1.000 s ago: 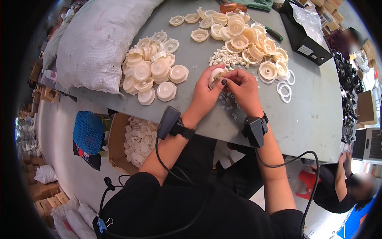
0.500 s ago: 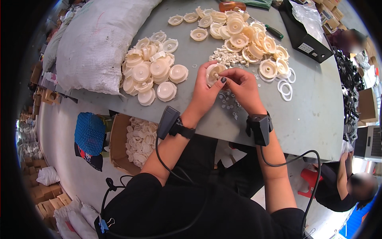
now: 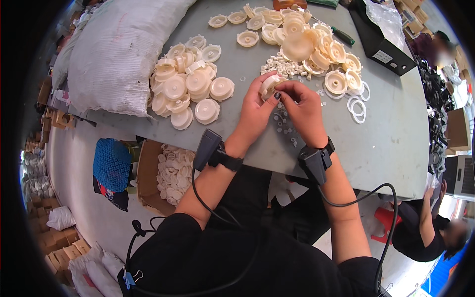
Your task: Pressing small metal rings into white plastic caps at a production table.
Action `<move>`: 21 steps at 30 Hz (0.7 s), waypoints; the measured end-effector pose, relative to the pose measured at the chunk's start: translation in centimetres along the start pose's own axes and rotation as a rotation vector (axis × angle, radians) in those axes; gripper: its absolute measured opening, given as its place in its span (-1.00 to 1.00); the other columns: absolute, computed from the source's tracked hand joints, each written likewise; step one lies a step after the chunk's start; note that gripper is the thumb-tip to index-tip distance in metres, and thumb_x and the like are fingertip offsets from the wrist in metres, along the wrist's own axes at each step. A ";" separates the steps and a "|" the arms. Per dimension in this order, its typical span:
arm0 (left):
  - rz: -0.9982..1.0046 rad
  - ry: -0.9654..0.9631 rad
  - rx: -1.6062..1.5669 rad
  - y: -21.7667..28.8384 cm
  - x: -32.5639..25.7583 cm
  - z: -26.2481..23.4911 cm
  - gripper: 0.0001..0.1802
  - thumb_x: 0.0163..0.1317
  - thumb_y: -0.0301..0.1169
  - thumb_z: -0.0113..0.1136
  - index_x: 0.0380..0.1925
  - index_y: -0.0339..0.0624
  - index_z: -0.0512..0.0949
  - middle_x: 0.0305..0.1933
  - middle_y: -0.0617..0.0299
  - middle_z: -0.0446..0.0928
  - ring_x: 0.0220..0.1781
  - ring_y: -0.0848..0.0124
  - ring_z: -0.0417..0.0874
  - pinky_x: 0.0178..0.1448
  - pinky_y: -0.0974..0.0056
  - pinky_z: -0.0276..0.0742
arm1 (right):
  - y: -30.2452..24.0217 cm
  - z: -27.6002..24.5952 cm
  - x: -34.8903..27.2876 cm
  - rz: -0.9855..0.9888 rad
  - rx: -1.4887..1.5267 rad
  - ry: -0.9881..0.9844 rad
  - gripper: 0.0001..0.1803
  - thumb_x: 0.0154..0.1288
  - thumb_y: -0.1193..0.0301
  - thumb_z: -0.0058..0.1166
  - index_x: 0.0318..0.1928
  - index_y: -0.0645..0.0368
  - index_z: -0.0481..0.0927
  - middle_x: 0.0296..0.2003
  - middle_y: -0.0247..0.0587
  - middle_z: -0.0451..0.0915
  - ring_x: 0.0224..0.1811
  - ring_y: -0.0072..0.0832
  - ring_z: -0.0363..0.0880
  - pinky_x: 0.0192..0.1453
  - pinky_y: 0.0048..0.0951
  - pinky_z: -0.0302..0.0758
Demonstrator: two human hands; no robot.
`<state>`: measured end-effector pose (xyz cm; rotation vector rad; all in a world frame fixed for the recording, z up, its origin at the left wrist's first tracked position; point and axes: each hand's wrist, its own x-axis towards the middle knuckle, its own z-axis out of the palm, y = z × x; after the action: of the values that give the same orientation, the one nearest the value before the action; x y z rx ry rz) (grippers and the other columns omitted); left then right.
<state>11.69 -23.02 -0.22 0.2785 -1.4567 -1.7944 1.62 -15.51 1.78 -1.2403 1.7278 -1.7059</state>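
A round cream plastic cap (image 3: pixel 269 86) is tilted up between my two hands, over the near part of the table. My left hand (image 3: pixel 253 108) grips it around the rim, thumb on the near side. My right hand (image 3: pixel 304 110) is closed, its thumb and index finger meeting the cap's right edge beside the left thumb. Anything small between those fingertips is hidden. Just beyond the hands lies a pile of small cream sleeve-like pieces (image 3: pixel 283 66). Tiny translucent pieces (image 3: pixel 283 122) are scattered under and between my wrists.
A heap of similar caps (image 3: pixel 174 87) lies to the left, another (image 3: pixel 316 49) at the far right. White rings (image 3: pixel 357 110), a green-handled screwdriver (image 3: pixel 343 35) and a black box (image 3: pixel 382 44) are farther right. A stuffed white sack (image 3: pixel 118 54) covers the table's left; a carton (image 3: pixel 148 173) stands below.
The cap has tipped, so its open inside with the small central piece no longer faces up. My right wrist has turned. A smooth-faced disc now shows on the right heap.
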 end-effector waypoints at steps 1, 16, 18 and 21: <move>-0.054 -0.008 -0.036 0.2 0.0 -0.2 -0.51 0.22 -0.47 0.08 0.14 -0.26 0.22 0.08 0.17 0.38 0.10 0.44 0.40 0.18 0.37 0.32 | 0.0 0.0 0.0 0.002 0.000 -0.001 -0.86 0.12 0.57 0.04 -0.27 0.29 0.56 -0.45 -0.25 0.59 -0.44 -0.62 0.50 -0.31 -0.59 0.43; -0.167 -0.023 -0.093 0.3 0.2 -0.5 -0.53 0.22 -0.46 0.06 0.14 -0.24 0.27 0.06 0.21 0.40 0.09 0.47 0.41 0.16 0.37 0.35 | 0.2 0.3 0.1 0.090 -0.025 0.054 -0.88 0.11 0.55 0.07 -0.29 0.29 0.56 -0.46 -0.26 0.59 -0.44 -0.61 0.51 -0.31 -0.59 0.43; -0.208 -0.029 -0.078 0.6 0.2 -0.5 -0.52 0.22 -0.45 0.06 0.15 -0.23 0.26 0.07 0.20 0.39 0.09 0.47 0.41 0.16 0.37 0.35 | 1.0 0.0 0.4 0.134 0.049 -0.025 -0.88 0.14 0.54 0.07 -0.29 0.29 0.56 -0.47 -0.26 0.59 -0.42 -0.63 0.52 -0.31 -0.59 0.44; -0.227 0.029 -0.111 0.6 0.4 -0.3 -0.49 0.21 -0.46 0.05 0.17 -0.24 0.21 0.10 0.16 0.36 0.11 0.43 0.41 0.17 0.35 0.36 | 0.1 -0.3 0.6 0.243 0.264 -0.102 -0.86 0.16 0.52 0.05 -0.25 0.29 0.56 -0.44 -0.27 0.59 -0.39 -0.63 0.53 -0.30 -0.60 0.45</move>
<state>11.84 -23.52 0.36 0.4254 -1.3427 -2.0359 1.04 -15.88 1.94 -0.9414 1.4709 -1.6334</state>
